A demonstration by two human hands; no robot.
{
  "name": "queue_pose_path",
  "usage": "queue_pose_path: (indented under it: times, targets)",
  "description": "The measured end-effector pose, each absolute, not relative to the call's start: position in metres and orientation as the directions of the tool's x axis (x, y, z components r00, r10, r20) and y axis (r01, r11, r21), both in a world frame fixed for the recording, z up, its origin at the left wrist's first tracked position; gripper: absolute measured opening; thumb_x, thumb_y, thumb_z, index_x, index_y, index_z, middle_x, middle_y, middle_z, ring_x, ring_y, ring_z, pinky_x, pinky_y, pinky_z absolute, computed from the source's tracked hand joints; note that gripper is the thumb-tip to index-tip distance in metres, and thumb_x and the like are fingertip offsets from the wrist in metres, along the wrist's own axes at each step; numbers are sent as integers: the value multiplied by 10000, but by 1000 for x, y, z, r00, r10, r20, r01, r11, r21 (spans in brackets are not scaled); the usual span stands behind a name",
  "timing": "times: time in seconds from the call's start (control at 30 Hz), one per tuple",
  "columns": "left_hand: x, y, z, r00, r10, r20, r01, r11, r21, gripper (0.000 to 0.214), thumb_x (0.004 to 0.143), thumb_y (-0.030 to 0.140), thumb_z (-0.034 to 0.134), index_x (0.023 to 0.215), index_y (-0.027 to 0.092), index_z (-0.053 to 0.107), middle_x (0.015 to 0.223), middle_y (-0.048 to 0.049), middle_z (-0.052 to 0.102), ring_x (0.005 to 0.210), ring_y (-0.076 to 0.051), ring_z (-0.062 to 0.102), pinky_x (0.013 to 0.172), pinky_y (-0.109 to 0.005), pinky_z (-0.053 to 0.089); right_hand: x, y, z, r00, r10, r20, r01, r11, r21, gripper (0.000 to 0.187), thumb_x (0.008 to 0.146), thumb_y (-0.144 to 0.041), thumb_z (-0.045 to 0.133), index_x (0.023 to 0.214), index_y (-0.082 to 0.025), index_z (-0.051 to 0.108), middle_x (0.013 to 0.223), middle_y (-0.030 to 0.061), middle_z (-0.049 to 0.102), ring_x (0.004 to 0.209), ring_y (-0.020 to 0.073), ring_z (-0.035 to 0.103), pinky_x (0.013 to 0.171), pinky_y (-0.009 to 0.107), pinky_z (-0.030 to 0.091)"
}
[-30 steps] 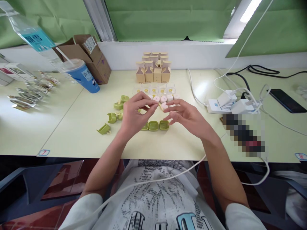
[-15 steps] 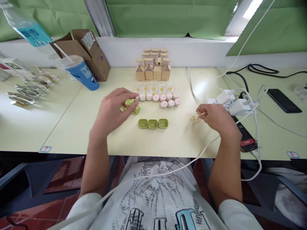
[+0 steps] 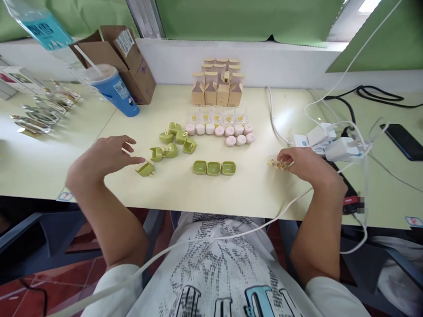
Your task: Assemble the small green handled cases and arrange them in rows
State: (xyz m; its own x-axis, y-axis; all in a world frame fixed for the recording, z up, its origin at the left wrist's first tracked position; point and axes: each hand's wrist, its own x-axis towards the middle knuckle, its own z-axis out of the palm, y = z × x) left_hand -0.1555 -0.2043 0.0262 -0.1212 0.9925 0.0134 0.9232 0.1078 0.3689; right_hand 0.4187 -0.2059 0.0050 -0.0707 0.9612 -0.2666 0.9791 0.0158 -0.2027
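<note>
My left hand [image 3: 105, 154] is open over the left of the table, thumb and fingers apart, nothing in it. Just below its fingertips lies a tipped green square cup [image 3: 145, 169] with a pale ring beside it. Several more green cups [image 3: 170, 150] lie scattered to its right. Three green square cups [image 3: 213, 168] stand in a row, openings up, between my hands. My right hand [image 3: 297, 163] has its fingers bent and pinched at a little group of small cream-coloured ring-shaped pieces [image 3: 277, 165]; the fingertips are partly hidden.
Pale pink rounded pieces [image 3: 219, 131] sit behind the row, then clear square containers [image 3: 216, 117] and small open cardboard boxes [image 3: 210, 93]. A blue drink cup [image 3: 119, 94] and a brown carton [image 3: 139, 79] stand left. White chargers [image 3: 342, 149], cables and phones crowd the right.
My left hand has moved left and towards me, off the green cups, and spread; the scattered cups now show. My right hand has come down to the small cream pieces, which sit closer together.
</note>
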Motion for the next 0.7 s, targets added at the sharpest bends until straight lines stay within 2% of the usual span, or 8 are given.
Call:
queue_pose_path:
  times: [0.13, 0.23, 0.33, 0.4, 0.43, 0.5, 0.57, 0.7]
  targets:
    - [-153, -193, 11, -236, 937, -259, 858, 326, 397, 1190, 257, 759, 1190, 1229, 194, 799, 937, -84, 927, 516, -236, 760, 503, -352, 543, 421, -207, 8, -65, 977, -204, 956, 3, -292, 637, 924, 69, 572, 1461, -169, 817, 1255, 166, 892, 1159, 353, 867, 1025, 478, 658]
    - [-146, -187, 5, -153, 929, -338, 839, 303, 452, 1215, 194, 652, 1218, 1221, 185, 767, 838, -60, 908, 488, -266, 770, 439, -352, 543, 420, -208, 16, -65, 996, -56, 952, 45, -303, 479, 1026, -61, 594, 1431, -168, 826, 1299, 193, 890, 1143, 384, 868, 1076, 557, 663]
    - [-143, -197, 18, -115, 910, -398, 884, 277, 377, 1002, 271, 569, 1219, 1107, 221, 792, 763, -16, 876, 682, -314, 847, 544, -357, 582, 415, -214, 24, -50, 994, 94, 929, 81, -360, 337, 1050, -132, 641, 1302, -188, 857, 1194, 160, 910, 996, 325, 869, 1015, 513, 671]
    - [-139, -216, 41, -141, 940, -309, 903, 250, 348, 757, 453, 669, 1146, 1019, 268, 843, 833, -15, 894, 859, -351, 871, 740, -423, 654, 408, -221, 28, -45, 977, 210, 915, 125, -383, 252, 1054, -140, 667, 1197, -201, 867, 1123, 143, 914, 951, 290, 863, 955, 464, 659]
    - [-135, -227, 54, -159, 970, -184, 916, 215, 339, 654, 562, 787, 1063, 943, 297, 857, 896, -18, 903, 892, -358, 859, 785, -460, 668, 402, -224, 30, -50, 957, 284, 902, 165, -399, 218, 1063, -145, 674, 1148, -211, 863, 1101, 133, 914, 927, 276, 858, 917, 446, 654]
    - [-121, -244, 76, -106, 992, 62, 915, 73, 398, 518, 785, 844, 919, 1050, 399, 898, 1140, 23, 910, 996, -322, 841, 861, -467, 716, 388, -231, 32, -67, 887, 457, 844, 295, -448, 203, 1076, -142, 677, 1072, -253, 847, 1047, 89, 907, 854, 253, 839, 827, 423, 649]
    - [-94, -252, 85, 64, 979, 193, 906, -138, 399, 416, 947, 685, 870, 1284, 443, 902, 1270, 8, 825, 1011, -240, 802, 879, -402, 748, 368, -238, 35, -94, 786, 611, 739, 466, -486, 254, 1073, -115, 677, 1029, -306, 839, 984, 29, 892, 799, 237, 823, 777, 414, 653]
    - [-26, -238, 64, 427, 815, 390, 659, -577, 483, 617, 1010, 415, 901, 1585, 228, 782, 1321, -87, 824, 1080, -202, 814, 934, -314, 748, 323, -252, 35, -184, 618, 764, 546, 711, -444, 273, 1072, -88, 712, 1118, -307, 869, 1049, 19, 905, 863, 230, 841, 753, 390, 656]
